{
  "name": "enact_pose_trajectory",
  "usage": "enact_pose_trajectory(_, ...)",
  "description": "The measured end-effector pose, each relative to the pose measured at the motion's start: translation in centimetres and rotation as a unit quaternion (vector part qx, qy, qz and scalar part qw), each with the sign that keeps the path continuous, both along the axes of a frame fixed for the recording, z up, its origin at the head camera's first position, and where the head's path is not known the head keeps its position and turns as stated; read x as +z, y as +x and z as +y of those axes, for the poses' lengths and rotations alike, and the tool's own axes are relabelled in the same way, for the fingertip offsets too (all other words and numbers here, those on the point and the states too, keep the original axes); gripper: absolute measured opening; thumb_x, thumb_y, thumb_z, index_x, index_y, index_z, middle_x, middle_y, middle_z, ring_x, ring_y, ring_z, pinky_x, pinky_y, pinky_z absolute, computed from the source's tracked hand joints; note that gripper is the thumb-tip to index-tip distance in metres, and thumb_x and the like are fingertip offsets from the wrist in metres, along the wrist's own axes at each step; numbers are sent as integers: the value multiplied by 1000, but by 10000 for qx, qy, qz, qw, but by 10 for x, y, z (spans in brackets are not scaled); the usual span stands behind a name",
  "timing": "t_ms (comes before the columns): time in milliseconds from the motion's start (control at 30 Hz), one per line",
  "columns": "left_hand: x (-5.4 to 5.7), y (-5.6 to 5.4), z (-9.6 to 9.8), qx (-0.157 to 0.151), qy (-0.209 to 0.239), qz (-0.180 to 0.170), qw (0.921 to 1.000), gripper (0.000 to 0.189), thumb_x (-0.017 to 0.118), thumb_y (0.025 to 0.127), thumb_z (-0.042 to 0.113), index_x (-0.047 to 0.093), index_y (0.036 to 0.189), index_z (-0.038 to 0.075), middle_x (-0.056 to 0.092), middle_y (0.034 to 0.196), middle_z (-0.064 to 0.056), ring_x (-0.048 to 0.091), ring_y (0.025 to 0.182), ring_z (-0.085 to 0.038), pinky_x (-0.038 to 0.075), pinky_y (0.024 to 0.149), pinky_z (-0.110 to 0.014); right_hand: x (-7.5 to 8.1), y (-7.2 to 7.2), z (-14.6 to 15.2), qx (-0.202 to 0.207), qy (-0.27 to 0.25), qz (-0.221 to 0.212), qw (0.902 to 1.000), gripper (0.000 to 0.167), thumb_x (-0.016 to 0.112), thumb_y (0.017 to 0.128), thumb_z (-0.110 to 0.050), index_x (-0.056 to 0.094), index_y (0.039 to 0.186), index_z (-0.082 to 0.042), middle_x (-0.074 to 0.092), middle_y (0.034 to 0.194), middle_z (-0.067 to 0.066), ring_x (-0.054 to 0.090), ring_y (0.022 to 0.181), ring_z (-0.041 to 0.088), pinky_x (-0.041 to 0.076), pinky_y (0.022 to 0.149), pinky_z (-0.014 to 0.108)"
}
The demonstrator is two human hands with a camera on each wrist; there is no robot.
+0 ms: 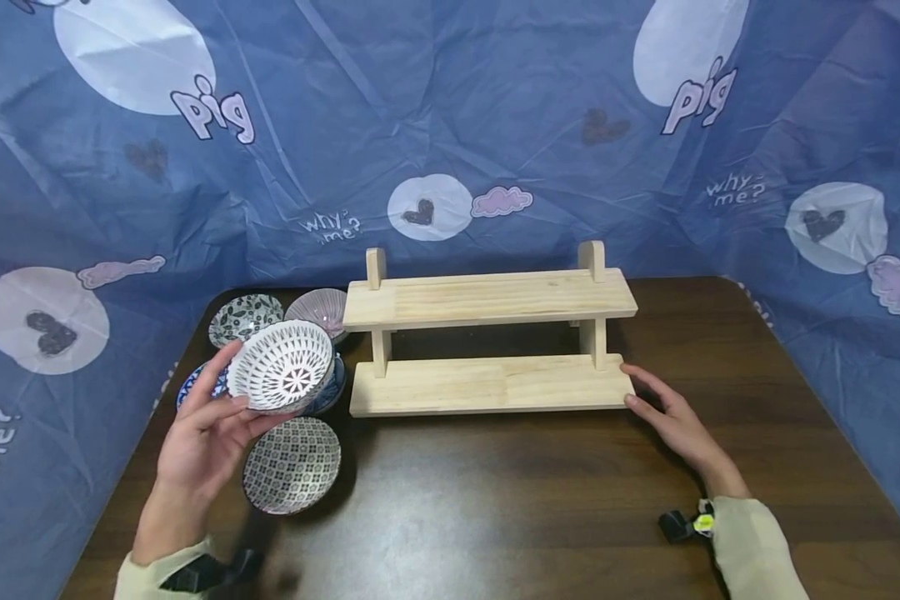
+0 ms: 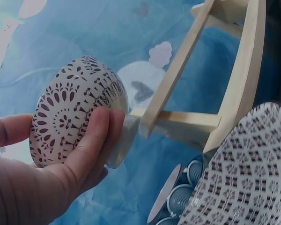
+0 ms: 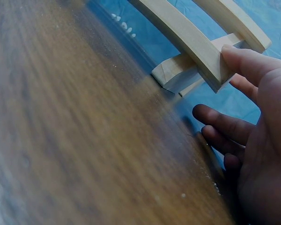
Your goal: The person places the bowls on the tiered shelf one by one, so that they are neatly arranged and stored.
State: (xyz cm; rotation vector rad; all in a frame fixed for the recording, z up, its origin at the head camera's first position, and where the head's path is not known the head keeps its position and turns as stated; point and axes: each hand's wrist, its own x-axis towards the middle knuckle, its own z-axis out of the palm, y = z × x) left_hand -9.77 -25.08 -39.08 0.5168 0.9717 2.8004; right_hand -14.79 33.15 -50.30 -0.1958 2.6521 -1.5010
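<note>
My left hand [image 1: 206, 446] grips a white bowl [image 1: 281, 367] with a dark leaf-like pattern, its inside tilted toward the head camera. The left wrist view shows the bowl's patterned outer side [image 2: 65, 112], thumb and fingers on opposite sides of it. Over at the right, my right hand [image 1: 678, 425] pinches the lower board's end on a two-tier wooden shelf [image 1: 487, 387]. In the right wrist view the thumb [image 3: 246, 61] presses that end of the board [image 3: 192, 44], while the other fingers spread below and behind.
Below the held bowl stands a black-and-white patterned bowl [image 1: 292, 465]. A green leaf-patterned bowl [image 1: 246, 319] and a pinkish ribbed bowl [image 1: 318, 308] are at the table's back left. Blue patterned bowls [image 1: 202, 383] are partly hidden behind the held one. A blue printed cloth [image 1: 450, 125] surrounds the table.
</note>
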Motion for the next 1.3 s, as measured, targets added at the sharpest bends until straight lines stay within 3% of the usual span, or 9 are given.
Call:
enact_pose_trajectory(133,3,-4,9,97,-241,-107,9996,66,21,95,-19,35,152,10,49,143,-15,65,120,-39,56,95,-57,0,-1,-1,-21,-3,30,10000,53,55,103,-28,41,152,-12,39,158,19,39,134,1,35,111,51)
enact_pose_trajectory(200,4,-5,12,148,-360,-151,9991,66,22,95,-19,35,152,11,49,143,-14,65,120,-38,57,94,-56,0,-1,-1,-14,-33,44,10000,53,56,103,-28,42,152,-12,39,158,19,38,136,2,34,113,53)
enact_pose_trajectory(367,7,-9,20,261,-621,-306,9973,68,25,95,-18,29,155,14,42,147,-13,66,120,-36,58,93,-55,1,-3,-3,7,-176,-8,9998,55,56,103,-27,41,152,-9,36,159,22,33,143,37,28,115,65)
enact_pose_trajectory(433,8,-11,23,339,-767,-404,9957,69,26,95,-18,28,155,16,34,148,-14,66,118,-35,59,92,-54,2,-3,-3,-12,-155,-18,9999,55,56,103,-27,41,152,-9,36,159,22,36,142,31,29,114,64)
enact_pose_trajectory(533,10,-13,28,450,-1000,-529,9926,69,28,95,-17,28,155,18,24,149,-15,67,117,-33,60,91,-52,2,-2,-3,-28,-113,9,9999,54,55,103,-27,41,152,-10,37,159,21,40,135,10,32,113,61)
enact_pose_trajectory(633,13,-16,34,512,-1126,-613,9904,70,28,95,-17,25,155,18,22,149,-16,68,116,-32,61,91,-50,1,-2,-2,-20,-107,15,9999,54,55,103,-28,41,152,-10,37,158,22,37,129,-4,33,112,59)
enact_pose_trajectory(933,21,-24,52,593,-1429,-715,9854,70,27,95,-15,21,157,17,18,151,-15,67,116,-25,61,91,-47,1,-1,-1,-62,-92,41,9999,53,55,103,-28,42,152,-10,38,158,22,34,121,-15,33,112,56)
enact_pose_trajectory(1133,25,-28,62,613,-1555,-876,9820,71,28,94,-14,23,156,21,2,160,-24,66,118,-23,61,91,-45,0,-1,-1,-47,-27,73,10000,53,55,103,-29,42,152,-12,40,157,20,34,120,-18,36,106,28)
enact_pose_trajectory(1300,28,-34,71,606,-1670,-959,9794,69,28,95,-13,25,154,22,8,160,-20,65,118,-22,62,90,-44,-1,-1,0,-49,-67,115,9999,52,55,103,-28,43,151,-11,41,157,21,35,119,-19,35,102,18)
